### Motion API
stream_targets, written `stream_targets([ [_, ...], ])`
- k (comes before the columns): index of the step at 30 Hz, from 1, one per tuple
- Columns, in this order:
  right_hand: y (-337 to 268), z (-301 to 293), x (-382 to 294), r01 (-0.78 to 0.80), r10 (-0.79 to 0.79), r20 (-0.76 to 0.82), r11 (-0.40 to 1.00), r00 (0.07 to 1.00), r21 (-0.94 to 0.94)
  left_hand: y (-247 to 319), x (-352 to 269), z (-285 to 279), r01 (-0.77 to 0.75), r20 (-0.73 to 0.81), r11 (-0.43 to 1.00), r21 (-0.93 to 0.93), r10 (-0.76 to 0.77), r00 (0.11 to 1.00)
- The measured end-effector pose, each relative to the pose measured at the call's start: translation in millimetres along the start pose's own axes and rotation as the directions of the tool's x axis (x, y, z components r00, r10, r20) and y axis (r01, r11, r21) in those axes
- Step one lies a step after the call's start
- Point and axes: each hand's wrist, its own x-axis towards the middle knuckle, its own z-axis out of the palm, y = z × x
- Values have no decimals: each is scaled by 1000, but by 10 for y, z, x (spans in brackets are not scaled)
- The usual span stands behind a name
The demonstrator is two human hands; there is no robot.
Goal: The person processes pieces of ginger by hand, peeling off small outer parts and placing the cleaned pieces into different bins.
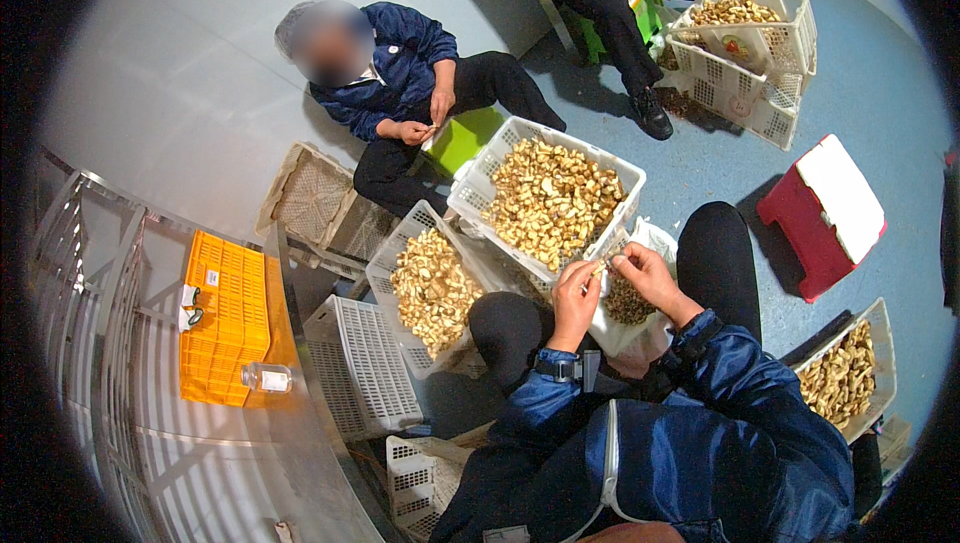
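Observation:
My left hand pinches a small pale mushroom piece between thumb and fingertips. Close beside it, the thumb and index finger of my right hand meet at the piece's other side; whether they grip a bit of it is too small to tell. Below both hands, between my knees, a white plastic bag holds dark brown scraps. Just beyond my hands stands a white plastic crate heaped with pale brown mushrooms. Another white crate of mushrooms sits left of my knee.
A coworker sits opposite beside a green stool; a gloved one is at stacked crates. On the right are a red stool with white top and a mushroom crate. A steel table at left holds a yellow crate and a jar.

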Motion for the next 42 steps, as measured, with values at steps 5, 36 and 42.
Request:
stream_targets([
  [5, 17, -20, 1, 16, -18, -48, 998, 999, -53, 107, 16, 13, -68, -24, 997, 33, 68, 997],
  [36, -18, -6, 4, -43, 43, 0, 999, 999, 11, -306, -63, 156, 351, 127, 835, -424, -329, 936],
  [42, -28, -3, 26, -39, 47, -31, 974, 998, 222, -52, -39, 52, 574, 331, 543, -613, -484, 811],
])
